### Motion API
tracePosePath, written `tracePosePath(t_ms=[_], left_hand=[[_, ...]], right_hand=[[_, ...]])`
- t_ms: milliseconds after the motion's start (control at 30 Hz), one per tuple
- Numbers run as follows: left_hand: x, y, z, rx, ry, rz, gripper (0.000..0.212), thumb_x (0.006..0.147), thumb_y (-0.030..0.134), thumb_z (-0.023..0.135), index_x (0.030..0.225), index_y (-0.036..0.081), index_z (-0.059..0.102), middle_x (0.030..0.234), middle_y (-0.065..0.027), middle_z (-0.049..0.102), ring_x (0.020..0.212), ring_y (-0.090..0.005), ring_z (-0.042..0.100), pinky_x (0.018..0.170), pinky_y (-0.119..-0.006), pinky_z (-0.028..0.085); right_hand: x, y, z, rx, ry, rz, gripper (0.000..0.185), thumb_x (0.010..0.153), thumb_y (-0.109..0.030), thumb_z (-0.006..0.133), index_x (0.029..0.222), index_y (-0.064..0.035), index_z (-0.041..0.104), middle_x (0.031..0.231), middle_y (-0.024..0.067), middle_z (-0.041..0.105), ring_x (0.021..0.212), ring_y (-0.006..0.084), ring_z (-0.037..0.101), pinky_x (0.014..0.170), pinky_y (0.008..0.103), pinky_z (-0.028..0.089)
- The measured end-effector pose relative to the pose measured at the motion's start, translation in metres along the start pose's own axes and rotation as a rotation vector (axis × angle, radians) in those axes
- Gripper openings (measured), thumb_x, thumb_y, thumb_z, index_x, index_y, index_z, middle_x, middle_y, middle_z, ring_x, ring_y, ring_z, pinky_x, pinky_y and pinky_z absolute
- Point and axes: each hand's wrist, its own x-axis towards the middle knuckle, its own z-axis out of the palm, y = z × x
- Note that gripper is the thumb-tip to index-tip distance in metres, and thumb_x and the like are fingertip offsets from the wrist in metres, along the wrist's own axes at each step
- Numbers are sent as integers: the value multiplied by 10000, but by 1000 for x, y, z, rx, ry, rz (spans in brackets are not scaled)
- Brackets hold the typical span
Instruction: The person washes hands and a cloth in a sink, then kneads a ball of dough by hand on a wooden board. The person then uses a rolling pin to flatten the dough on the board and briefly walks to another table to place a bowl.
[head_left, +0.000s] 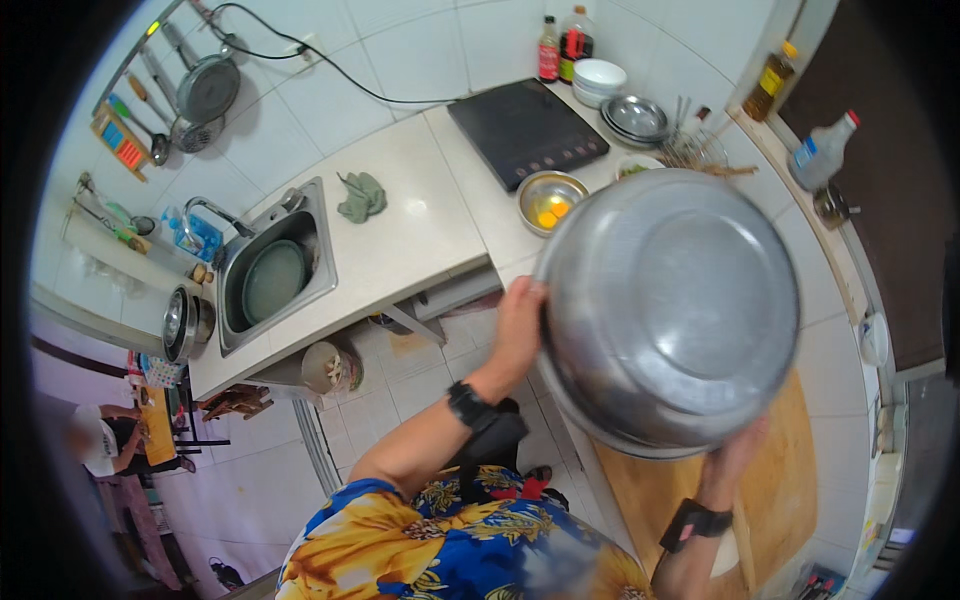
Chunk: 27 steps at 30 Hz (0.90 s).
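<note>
A large stainless steel basin (675, 300) is held up before me, tipped so that its round underside faces the camera. My left hand (519, 326) grips its rim at the left. Along the lower right edge, my right hand (739, 450) holds the basin, its fingers mostly hidden by the metal. What the basin contains, if anything, cannot be seen. Just beyond it on the counter, a small metal bowl (551, 202) holds cracked raw eggs with orange yolks. Part of a bowl with green food (637, 165) shows behind the basin. Beneath my right arm lies a wooden board (780, 480).
A black induction cooktop (529, 127) sits on the back counter near sauce bottles (549, 52) and stacked bowls (598, 79). At the left is a sink (322, 255) with a round basin inside; a green cloth (362, 196) lies beside it. Another person (105, 442) is far left.
</note>
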Motion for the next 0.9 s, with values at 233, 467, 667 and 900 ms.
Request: tracePosePath(t_ms=[233,467,667,900], left_hand=[[53,-6,-214,-4,281,96,190,991,205,422,903,60,507,828,36,467,777,-59,413,703,-225,380],[78,-14,-365,2,378,25,179,1013,205,428,985,63,533,913,1,591,810,-50,528,714,-205,445],[112,-18,-414,112,508,-38,231,1004,221,403,874,58,503,785,33,479,722,-61,424,662,-226,385],[153,-60,-490,216,593,63,348,1008,305,384,1045,10,566,1053,-65,587,939,-184,535,855,-341,443]], right_hand=[[-35,115,187,-67,-286,106,226,1028,-221,427,1000,-44,566,944,7,605,855,70,517,779,230,426],[-75,224,304,-130,-451,338,246,1032,-208,413,841,-78,499,795,-57,485,740,26,401,674,193,363],[-84,263,340,-229,-512,348,269,1039,-246,388,942,-47,542,868,-4,573,790,60,490,725,229,426],[-81,274,394,-653,-462,114,266,1010,-212,411,1085,2,548,938,97,556,815,184,531,754,328,454]])
